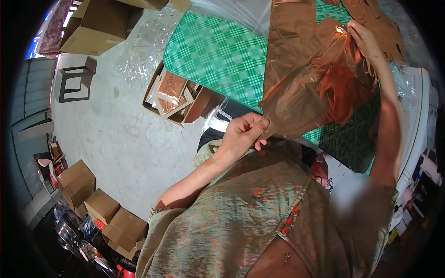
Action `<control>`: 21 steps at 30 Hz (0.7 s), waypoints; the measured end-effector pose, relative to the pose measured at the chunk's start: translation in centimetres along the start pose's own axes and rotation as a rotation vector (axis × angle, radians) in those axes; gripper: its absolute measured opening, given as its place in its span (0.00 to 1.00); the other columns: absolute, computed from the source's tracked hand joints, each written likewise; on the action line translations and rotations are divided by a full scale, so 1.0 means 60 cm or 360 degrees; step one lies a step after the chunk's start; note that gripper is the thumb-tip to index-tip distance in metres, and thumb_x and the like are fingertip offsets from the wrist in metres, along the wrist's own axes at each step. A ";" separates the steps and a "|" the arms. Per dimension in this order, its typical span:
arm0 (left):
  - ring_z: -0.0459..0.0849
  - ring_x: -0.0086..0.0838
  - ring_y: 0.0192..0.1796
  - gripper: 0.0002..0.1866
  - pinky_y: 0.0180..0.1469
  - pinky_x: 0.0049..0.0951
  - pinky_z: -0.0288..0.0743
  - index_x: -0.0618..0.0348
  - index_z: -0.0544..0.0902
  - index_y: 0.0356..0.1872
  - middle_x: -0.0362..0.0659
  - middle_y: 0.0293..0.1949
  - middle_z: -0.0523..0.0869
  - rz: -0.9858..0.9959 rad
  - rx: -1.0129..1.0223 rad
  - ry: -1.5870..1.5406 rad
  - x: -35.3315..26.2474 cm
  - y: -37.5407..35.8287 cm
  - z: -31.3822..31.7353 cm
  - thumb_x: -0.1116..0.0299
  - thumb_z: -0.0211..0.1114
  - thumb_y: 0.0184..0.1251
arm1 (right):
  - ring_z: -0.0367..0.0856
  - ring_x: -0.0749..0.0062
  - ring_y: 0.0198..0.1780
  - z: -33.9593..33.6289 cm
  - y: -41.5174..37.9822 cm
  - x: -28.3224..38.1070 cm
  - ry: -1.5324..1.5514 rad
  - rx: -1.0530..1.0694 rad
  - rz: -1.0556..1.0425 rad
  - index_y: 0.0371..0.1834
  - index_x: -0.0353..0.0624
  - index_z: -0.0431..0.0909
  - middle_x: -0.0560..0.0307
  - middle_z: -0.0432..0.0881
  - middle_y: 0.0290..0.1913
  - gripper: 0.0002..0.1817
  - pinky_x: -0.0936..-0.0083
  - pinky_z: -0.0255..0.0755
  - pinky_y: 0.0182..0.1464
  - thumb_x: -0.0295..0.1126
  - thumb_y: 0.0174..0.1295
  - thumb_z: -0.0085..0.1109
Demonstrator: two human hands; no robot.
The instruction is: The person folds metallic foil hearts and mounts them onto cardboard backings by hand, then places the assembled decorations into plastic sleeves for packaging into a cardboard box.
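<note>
A shiny copper-brown sheet of thin, crinkled material (301,92) hangs between my hands over the near edge of a table with a green checked cover (215,60). At its lower left corner, my left hand (243,132) is closed, thumb and fingers pinching the sheet's edge. Farther out at the upper right, my right hand (366,41) pinches a gathered, glinting part of the same sheet. Deep folds and a bright red-orange patch show in the middle. More brown pieces with ragged edges (382,25) lie beyond my right hand.
Under the table's left edge stands an open carton (185,109) with copper-coloured packets inside. A dark stool frame (76,83) and a large open cardboard box (95,30) are at the upper left. Several cartons (125,229) line the lower left. Clear plastic (139,60) lies on the floor.
</note>
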State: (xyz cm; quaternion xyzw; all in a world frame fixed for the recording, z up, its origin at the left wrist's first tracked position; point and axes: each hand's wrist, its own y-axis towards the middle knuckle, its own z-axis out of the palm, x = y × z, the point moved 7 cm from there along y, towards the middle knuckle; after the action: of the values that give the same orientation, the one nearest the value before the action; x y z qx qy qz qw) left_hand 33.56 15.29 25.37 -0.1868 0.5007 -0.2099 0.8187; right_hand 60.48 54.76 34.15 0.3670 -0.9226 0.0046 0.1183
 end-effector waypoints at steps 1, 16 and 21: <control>0.83 0.16 0.24 0.15 0.22 0.15 0.68 0.61 0.84 0.48 0.38 0.28 0.88 0.0055 -0.0013 -0.0047 0.005 0.003 0.000 0.57 0.64 0.84 | 0.81 0.38 0.49 0.000 0.001 0.000 0.0007 -0.0003 0.0007 0.53 0.46 0.74 0.42 0.82 0.46 0.10 0.52 0.73 0.50 0.40 0.81 0.51; 0.79 0.13 0.29 0.16 0.32 0.21 0.71 0.65 0.87 0.39 0.36 0.26 0.86 0.0204 0.0126 0.0637 -0.026 -0.041 0.031 0.61 0.65 0.83 | 0.72 0.67 0.34 -0.017 -0.020 -0.007 0.0296 0.0020 -0.0015 0.48 0.43 0.73 0.53 0.71 0.33 0.10 0.67 0.70 0.41 0.39 0.82 0.52; 0.82 0.16 0.31 0.17 0.33 0.24 0.74 0.67 0.88 0.39 0.37 0.26 0.87 0.0133 0.0172 0.0956 -0.013 -0.038 0.040 0.60 0.66 0.82 | 0.73 0.63 0.35 -0.008 -0.023 -0.024 0.0257 0.0150 0.0071 0.49 0.43 0.73 0.51 0.73 0.35 0.11 0.66 0.71 0.42 0.39 0.81 0.52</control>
State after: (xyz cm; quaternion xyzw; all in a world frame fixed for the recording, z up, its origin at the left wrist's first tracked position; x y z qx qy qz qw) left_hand 35.04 14.03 28.17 -0.0518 0.7158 -0.2482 0.6507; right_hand 62.50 54.78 34.22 0.3499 -0.9168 0.0802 0.1747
